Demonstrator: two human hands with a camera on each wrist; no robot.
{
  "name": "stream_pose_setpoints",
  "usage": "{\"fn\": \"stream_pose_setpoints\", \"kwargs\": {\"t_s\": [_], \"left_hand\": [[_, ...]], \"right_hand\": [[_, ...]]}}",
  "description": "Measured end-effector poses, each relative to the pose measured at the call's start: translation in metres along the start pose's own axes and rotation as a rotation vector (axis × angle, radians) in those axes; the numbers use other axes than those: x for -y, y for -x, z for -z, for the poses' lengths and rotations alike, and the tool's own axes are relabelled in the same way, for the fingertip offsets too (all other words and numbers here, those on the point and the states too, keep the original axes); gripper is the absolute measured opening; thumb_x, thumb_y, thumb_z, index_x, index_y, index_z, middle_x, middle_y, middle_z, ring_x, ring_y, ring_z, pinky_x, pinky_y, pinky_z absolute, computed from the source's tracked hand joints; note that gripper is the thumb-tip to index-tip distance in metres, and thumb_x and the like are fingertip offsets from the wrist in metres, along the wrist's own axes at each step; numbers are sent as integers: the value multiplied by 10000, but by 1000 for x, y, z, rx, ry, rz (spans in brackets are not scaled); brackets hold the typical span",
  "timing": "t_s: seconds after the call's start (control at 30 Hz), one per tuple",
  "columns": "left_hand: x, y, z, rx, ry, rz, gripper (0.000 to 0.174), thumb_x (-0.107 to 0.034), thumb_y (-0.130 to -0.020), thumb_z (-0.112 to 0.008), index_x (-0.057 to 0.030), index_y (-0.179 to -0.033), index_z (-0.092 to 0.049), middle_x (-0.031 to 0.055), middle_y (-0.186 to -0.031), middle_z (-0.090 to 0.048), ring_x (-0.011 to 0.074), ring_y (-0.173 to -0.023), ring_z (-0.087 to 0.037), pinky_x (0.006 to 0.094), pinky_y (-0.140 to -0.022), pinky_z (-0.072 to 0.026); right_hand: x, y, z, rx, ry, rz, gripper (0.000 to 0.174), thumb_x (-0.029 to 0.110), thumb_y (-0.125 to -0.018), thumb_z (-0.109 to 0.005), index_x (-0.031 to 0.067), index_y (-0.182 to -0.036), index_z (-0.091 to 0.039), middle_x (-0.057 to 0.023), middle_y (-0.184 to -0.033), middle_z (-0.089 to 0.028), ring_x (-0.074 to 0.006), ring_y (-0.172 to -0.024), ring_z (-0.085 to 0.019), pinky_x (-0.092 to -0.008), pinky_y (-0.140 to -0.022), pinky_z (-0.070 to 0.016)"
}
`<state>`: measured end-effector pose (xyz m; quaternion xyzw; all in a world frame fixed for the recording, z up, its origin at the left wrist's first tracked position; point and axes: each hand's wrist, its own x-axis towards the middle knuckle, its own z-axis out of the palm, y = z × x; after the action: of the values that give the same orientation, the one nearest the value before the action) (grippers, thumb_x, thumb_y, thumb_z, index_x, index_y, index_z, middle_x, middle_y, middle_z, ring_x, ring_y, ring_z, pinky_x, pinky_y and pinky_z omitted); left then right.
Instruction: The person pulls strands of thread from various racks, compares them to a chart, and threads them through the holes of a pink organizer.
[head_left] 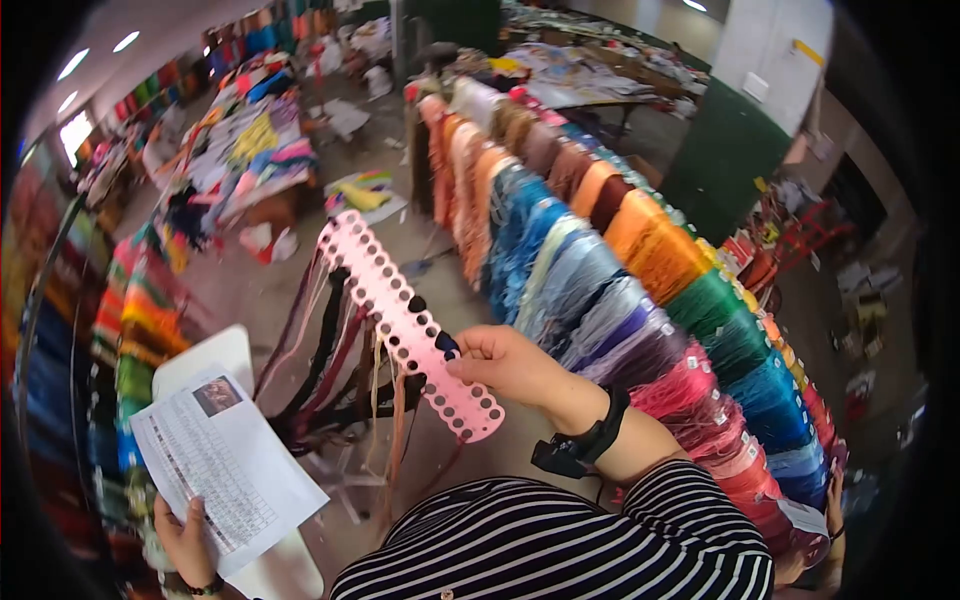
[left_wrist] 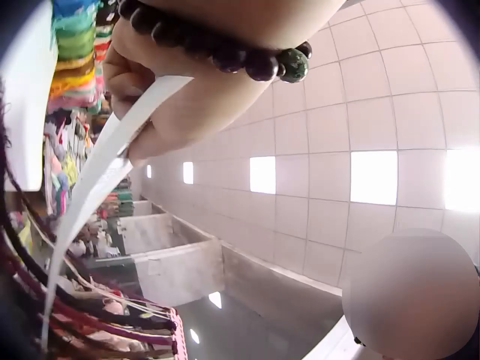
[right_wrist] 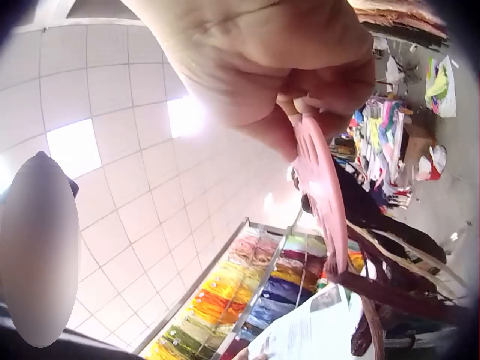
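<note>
Head view: I have the right hand (head_left: 515,368) pinching a pink holed card (head_left: 392,318), seemingly so threads (head_left: 331,325) hang free, left hand (head_left: 186,545) gripping a printed sheet (head_left: 225,462) readably face-up.

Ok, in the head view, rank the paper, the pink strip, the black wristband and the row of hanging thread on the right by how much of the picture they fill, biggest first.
1. Row of hanging thread, by far
2. Paper
3. Pink strip
4. Black wristband

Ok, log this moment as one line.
left hand: holds printed sheet | right hand: pinches pink holed strip | threads: hang from strip | coloured skeins: hang beside right arm
</note>
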<state>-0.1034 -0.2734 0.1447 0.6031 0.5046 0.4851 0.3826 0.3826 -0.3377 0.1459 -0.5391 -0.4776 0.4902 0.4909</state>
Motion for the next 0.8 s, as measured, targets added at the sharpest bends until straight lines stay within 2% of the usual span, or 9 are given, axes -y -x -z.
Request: {"fn": "stream_pose_setpoints", "kwargs": {"t_s": [0.1, 0.13, 0.3, 0.4, 0.47, 0.53, 0.6, 0.73, 0.8], "left_hand": [[-18, -45, -66, 107, 58, -14, 395, 1, -858, -599, 73, -1227, -478, 117, -1128, -600, 174, -988, -562, 291, -914, -425], [-24, -61, -92, 142, 62, -31, 393, 0, -856, -600, 74, -1223, -482, 117, -1126, -601, 173, -988, -563, 291, -914, -425], [-29, -153, -214, 392, 18, -103, 360, -7, -851, -609, 68, -1191, -519, 89, -1092, -612, 146, -970, -559, 291, -898, -434], [-37, -216, -296, 454, 10, -183, 297, -16, -848, -628, 59, -1126, -552, 63, -991, -640, 123, -888, -577, 277, -829, -461], [-41, -262, -357, 550, 117, -187, 283, -12, -847, -627, 46, -1116, -562, 59, -984, -645, 114, -870, -582, 278, -810, -469], [-47, -310, -420, 625, 209, -257, 299, -17, -852, -628, 46, -1135, -558, 59, -1000, -649, 118, -885, -593, 277, -819, -472], [-54, -358, -486, 730, 330, -297, 312, -42, -858, -638, 45, -1147, -558, 65, -1035, -647, 117, -921, -591, 274, -841, -465], [-95, -433, -613, 852, 393, -480, 307, -91, -869, -636, 45, -1134, -563, 66, -1018, -649, 124, -922, -585, 281, -834, -461], [-110, -458, -679, 936, 552, -487, 302, -93, -871, -637, 46, -1128, -564, 70, -1023, -647, 130, -926, -586, 279, -830, -461]], "right_hand": [[19, -2, 65, -198, 99, 27, 151, 144, -883, -650, 38, -807, -573, 60, -635, -523, -13, -578, -443, -200, -495, -335], [18, -4, 85, -277, 19, 57, 160, 150, -878, -658, 45, -794, -571, 58, -642, -529, -15, -578, -450, -197, -491, -330], [33, -9, 170, -455, -257, 186, 100, 122, -888, -656, 29, -907, -625, 24, -728, -603, -38, -593, -525, -188, -535, -405], [60, -21, 208, -573, -304, 258, 74, 100, -887, -641, 29, -891, -618, 4, -739, -624, -54, -598, -557, -190, -544, -438], [69, -38, 249, -635, -290, 359, 82, 111, -891, -624, 31, -877, -613, -26, -751, -641, -87, -619, -591, -222, -569, -479], [106, -52, 279, -716, -133, 441, 246, 203, -924, -547, -18, -1020, -599, -114, -870, -665, -161, -654, -640, -291, -569, -536], [143, -60, 323, -611, -158, 474, 344, 257, -931, -529, -33, -1110, -572, -131, -969, -665, -179, -738, -657, -304, -631, -550], [207, -59, 388, -1245, -117, 732, 315, 185, -958, -521, -52, -1163, -548, -120, -1078, -657, -210, -972, -646, -368, -851, -544], [241, -47, 413, -1422, -6, 759, 269, 126, -965, -510, -50, -1163, -552, -125, -1102, -655, -204, -988, -649, -350, -869, -546]]}}
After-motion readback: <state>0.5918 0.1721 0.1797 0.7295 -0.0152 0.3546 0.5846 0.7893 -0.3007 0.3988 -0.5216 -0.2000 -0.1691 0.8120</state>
